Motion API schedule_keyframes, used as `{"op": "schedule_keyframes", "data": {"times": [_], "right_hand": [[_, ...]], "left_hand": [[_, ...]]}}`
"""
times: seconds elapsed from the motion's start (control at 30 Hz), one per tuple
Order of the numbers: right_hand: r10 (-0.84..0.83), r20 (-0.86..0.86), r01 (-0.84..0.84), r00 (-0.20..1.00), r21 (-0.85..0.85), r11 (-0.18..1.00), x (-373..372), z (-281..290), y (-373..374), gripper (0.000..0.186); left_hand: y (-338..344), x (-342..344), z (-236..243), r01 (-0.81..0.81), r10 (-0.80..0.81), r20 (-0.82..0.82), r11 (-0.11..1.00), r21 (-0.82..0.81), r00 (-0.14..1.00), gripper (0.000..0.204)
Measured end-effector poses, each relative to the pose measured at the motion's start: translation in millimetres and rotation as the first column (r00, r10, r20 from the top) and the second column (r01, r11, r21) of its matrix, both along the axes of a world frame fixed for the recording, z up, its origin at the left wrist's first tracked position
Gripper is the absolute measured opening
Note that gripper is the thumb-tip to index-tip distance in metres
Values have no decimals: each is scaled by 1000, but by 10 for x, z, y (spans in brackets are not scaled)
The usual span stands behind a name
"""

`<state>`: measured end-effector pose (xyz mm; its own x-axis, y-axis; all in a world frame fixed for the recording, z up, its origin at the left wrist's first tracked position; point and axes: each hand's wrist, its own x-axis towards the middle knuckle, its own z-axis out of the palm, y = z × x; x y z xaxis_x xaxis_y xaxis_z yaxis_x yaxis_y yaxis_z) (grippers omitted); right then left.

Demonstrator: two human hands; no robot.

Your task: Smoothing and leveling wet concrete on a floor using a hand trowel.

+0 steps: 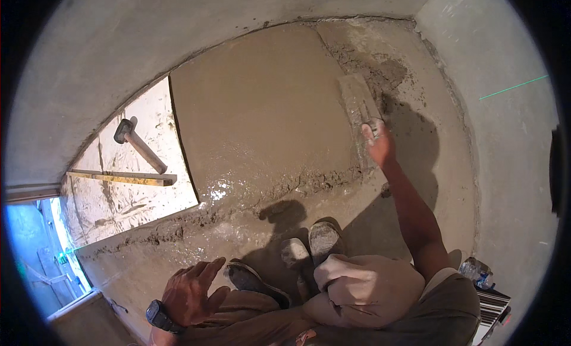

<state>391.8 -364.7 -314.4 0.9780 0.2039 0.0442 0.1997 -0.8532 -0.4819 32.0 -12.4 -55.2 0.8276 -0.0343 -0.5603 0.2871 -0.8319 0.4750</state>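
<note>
My right hand is closed round the handle of a long, flat finishing trowel, smeared with mortar. The trowel lies along the right edge of a smooth, wet mortar bed. Close to my knee, my left hand holds nothing, its fingers apart, with a dark watch on the wrist. A large pale tile borders the bed on the left. On it rest a mallet with a black head and wooden handle, and a yellow bar, perhaps a spirit level.
Crumbly mortar edges the bed's near side. My shoes stand close by, with a rounded grey tool between them, its kind unclear. Walls rise behind and at right, where a green line shows. A clear bottle stands at lower right.
</note>
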Motion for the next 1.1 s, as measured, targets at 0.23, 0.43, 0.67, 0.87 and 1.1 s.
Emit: {"op": "schedule_keyframes", "data": {"times": [0.23,0.43,0.67,0.87,1.1], "right_hand": [[99,-85,-95,991,42,995,448,-26,534,68],[60,-90,-59,994,10,998,862,-104,1211,76],[370,-353,-390,859,14,921,444,271,1782,67],[715,-417,-756,561,93,648,-354,356,1577,52],[787,-481,-840,387,169,516,-1156,210,1224,47]], "left_hand": [[5,-43,-35,4,-2,-34,999,39,999,57],[16,-142,-143,-19,22,-25,995,95,999,55],[92,-291,-110,-73,80,-65,991,110,995,58],[70,-140,-118,-66,69,-79,997,33,994,58],[15,20,-61,-21,22,-61,1000,14,998,58]]}}
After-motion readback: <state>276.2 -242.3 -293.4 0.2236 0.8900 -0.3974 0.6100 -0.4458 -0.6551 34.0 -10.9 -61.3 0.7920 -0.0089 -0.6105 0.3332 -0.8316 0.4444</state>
